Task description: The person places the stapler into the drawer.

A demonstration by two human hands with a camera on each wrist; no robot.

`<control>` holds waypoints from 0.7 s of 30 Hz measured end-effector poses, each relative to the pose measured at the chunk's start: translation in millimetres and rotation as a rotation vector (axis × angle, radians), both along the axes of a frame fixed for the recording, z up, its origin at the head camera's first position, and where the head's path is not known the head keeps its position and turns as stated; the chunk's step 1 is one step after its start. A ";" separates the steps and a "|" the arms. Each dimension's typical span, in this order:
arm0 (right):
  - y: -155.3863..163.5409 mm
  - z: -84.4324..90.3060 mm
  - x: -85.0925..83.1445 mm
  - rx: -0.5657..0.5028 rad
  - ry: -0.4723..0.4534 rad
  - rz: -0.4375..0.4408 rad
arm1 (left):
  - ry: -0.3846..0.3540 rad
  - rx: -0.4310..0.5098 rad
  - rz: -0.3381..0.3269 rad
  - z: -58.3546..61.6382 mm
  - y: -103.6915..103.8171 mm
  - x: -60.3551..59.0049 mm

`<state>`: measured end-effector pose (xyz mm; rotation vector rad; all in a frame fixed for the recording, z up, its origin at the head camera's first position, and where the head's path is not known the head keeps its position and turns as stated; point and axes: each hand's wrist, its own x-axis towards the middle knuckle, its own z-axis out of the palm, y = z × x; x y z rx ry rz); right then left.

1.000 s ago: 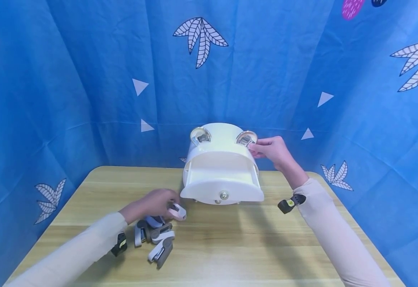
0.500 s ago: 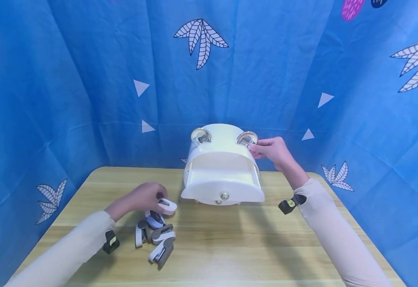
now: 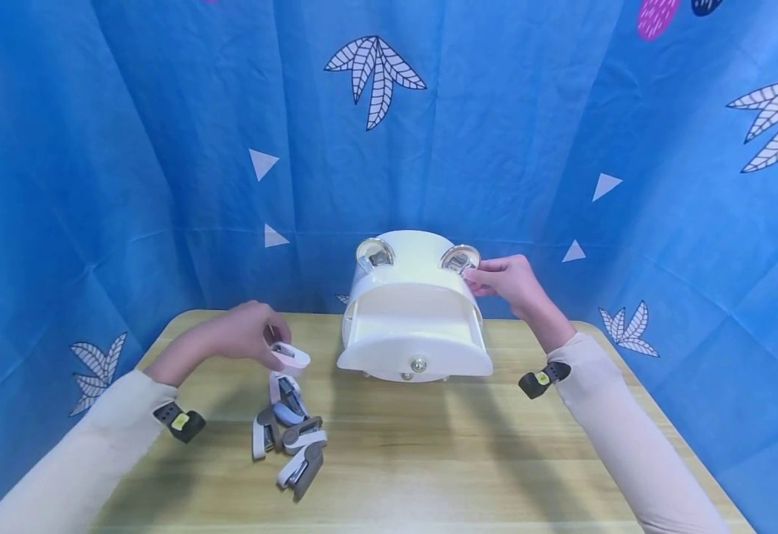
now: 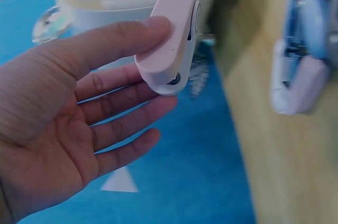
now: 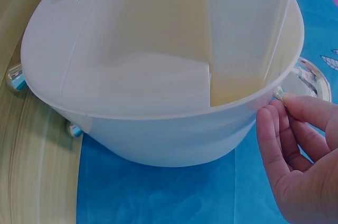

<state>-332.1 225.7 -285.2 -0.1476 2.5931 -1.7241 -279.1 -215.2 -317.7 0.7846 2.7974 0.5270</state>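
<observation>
A pale pink stapler (image 3: 290, 357) has been lifted off the wooden table (image 3: 429, 460) since a second ago and is now pinched between thumb and fingers of the left hand (image 3: 245, 337), raised above the pile of staplers (image 3: 287, 437) lying below it. It appears to have been singled out. To the right, the white storage box (image 3: 414, 311) is steadied as before by the right hand (image 3: 505, 278), whose curled fingers pinch its right chrome knob (image 3: 458, 259).

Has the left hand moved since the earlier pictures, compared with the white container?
Yes. The left hand, pinching a pink clip, has risen from the clip pile and drawn left, away from the white container, which stayed put.
</observation>
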 end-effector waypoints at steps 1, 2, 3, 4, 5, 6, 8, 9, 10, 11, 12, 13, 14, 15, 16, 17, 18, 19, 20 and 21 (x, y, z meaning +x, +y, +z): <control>-0.1 -0.1 -0.2 -0.006 0.000 0.002 | 0.005 0.001 0.000 7.5 0.5 2.2; -0.3 -0.4 -0.6 -0.009 -0.001 0.005 | 0.006 0.002 0.002 15.1 1.3 4.4; 0.0 -0.6 -0.8 -0.012 -0.001 0.006 | 0.007 0.001 0.009 22.4 2.9 6.3; 0.4 -0.7 -0.9 -0.013 -0.002 0.005 | 0.008 0.000 0.015 29.6 4.6 7.9; 0.8 -0.8 -1.1 -0.013 -0.002 0.004 | 0.013 -0.003 0.020 36.3 6.5 9.3; 1.0 -0.7 -0.9 -0.015 -0.001 0.003 | 0.018 -0.003 0.025 42.9 8.6 10.7; 0.8 -0.5 -0.7 -0.017 -0.002 0.000 | 0.032 0.004 0.022 54.6 12.7 12.9; 0.7 -0.3 -0.5 -0.019 -0.003 -0.002 | 0.043 0.009 0.019 59.6 15.0 13.7; 0.6 0.0 -0.3 -0.018 -0.003 -0.003 | 0.055 0.017 0.011 64.1 17.4 14.5; 0.5 0.0 -0.1 -0.017 -0.003 -0.004 | 0.067 0.024 0.005 68.0 19.9 15.1; 0.4 -0.1 -0.1 -0.015 -0.004 -0.004 | 0.081 0.032 0.000 71.7 22.8 15.6; 0.2 -0.2 -0.1 -0.017 -0.005 -0.004 | 0.095 0.043 -0.005 74.6 25.5 15.6; -0.1 -0.3 0.0 -0.019 -0.004 -0.004 | 0.106 0.055 -0.003 77.3 28.8 15.6; -0.3 -0.4 -0.1 -0.020 -0.004 -0.004 | 0.119 0.069 -0.002 79.6 32.2 15.5; -0.5 -0.4 0.1 -0.018 -0.001 -0.002 | 0.130 0.085 -0.002 81.2 35.9 14.9; -0.8 -0.4 0.5 -0.020 -0.001 -0.005 | 0.142 0.102 -0.001 82.8 40.1 14.4; -1.1 -0.3 0.8 -0.020 -0.001 -0.007 | 0.155 0.117 -0.005 83.8 44.6 13.8; -1.6 0.2 1.1 -0.022 -0.003 -0.013 | 0.167 0.132 -0.009 84.4 49.0 12.7; -1.8 0.7 1.5 -0.013 -0.003 -0.016 | 0.179 0.144 -0.016 84.9 54.0 11.8; -1.8 1.3 1.8 -0.007 -0.004 -0.016 | 0.191 0.152 -0.022 85.4 58.9 11.3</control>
